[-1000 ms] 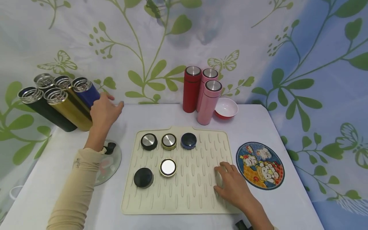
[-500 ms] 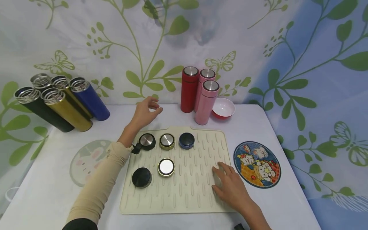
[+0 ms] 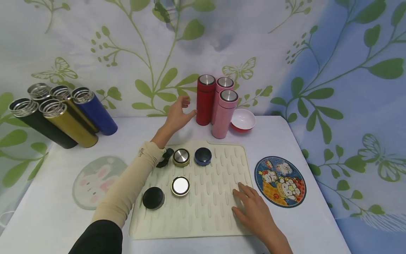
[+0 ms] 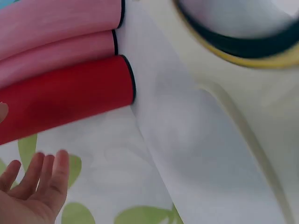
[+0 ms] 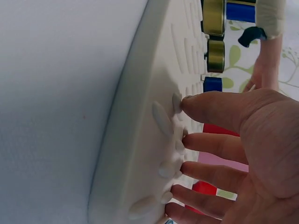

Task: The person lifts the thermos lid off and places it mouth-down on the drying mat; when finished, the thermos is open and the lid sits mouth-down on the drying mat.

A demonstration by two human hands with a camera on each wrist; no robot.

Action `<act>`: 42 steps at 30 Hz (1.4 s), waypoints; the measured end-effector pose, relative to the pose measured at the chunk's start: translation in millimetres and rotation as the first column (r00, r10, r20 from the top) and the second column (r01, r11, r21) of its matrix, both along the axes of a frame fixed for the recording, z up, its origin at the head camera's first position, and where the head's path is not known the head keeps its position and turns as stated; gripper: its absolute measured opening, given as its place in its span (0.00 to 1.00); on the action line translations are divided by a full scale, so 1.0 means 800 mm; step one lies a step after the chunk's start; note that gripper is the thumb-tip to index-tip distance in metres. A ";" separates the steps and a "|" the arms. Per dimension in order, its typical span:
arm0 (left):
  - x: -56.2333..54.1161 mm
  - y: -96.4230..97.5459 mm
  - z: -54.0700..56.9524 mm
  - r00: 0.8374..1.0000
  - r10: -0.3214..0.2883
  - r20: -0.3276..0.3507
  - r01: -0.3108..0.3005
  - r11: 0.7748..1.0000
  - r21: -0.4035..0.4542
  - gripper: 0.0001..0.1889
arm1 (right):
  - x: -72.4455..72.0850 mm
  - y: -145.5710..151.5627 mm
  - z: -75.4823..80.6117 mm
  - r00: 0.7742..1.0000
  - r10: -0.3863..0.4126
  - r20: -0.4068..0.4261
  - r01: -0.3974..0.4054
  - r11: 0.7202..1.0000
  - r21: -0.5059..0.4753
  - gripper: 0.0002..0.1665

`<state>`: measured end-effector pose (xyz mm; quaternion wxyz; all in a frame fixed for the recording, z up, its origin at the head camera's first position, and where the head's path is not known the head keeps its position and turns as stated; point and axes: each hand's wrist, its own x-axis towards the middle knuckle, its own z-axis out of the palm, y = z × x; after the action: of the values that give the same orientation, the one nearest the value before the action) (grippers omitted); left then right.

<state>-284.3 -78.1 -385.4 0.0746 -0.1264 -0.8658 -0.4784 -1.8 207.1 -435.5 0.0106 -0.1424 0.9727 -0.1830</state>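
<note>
My left hand [image 3: 177, 114] is just left of a capped red vacuum flask [image 3: 205, 106], thumb and fingers apart, holding nothing. In the left wrist view the red flask [image 4: 70, 100] lies beyond the spread fingers, with a gap visible. Two capped pink flasks, one in front [image 3: 223, 118] and one behind [image 3: 216, 104], stand to its right. My right hand [image 3: 255, 211] rests its fingertips on the right part of a ribbed cream mat [image 3: 203, 222]. On the mat are a blue lid [image 3: 203, 156], two gold-rimmed lids [image 3: 181, 157] and a black lid [image 3: 153, 198]; another black lid is partly hidden by the left wrist.
Several uncapped flasks, including a blue one [image 3: 98, 114] and a gold one [image 3: 71, 125], lean at the back left. A red-and-white bowl [image 3: 243, 120] stands behind the pink flasks. Round mats lie on the left [image 3: 95, 185] and right [image 3: 280, 181].
My left hand has left the blue flask at the left and moved right across the table back to the red flask. The right hand has stayed in place on the mat.
</note>
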 end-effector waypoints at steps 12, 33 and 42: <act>-0.028 0.043 -0.002 1.000 0.013 -0.014 -0.013 0.999 -0.035 0.41 | 0.003 0.000 -0.004 1.000 -0.024 -0.015 0.024 0.999 -0.037 0.30; -0.020 0.051 -0.026 0.990 0.141 -0.025 -0.139 0.988 0.075 0.38 | 0.004 0.001 -0.007 0.998 -0.012 -0.063 0.009 0.999 -0.050 0.29; 0.002 0.033 -0.029 0.990 0.130 -0.056 -0.106 0.944 0.312 0.40 | 0.003 0.001 -0.008 0.998 0.000 -0.069 -0.004 0.998 -0.055 0.29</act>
<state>-282.4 -52.1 -408.3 0.1547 -0.0791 -0.7832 -0.5970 0.6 208.2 -441.7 -0.0269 -0.1497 0.9669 -0.2049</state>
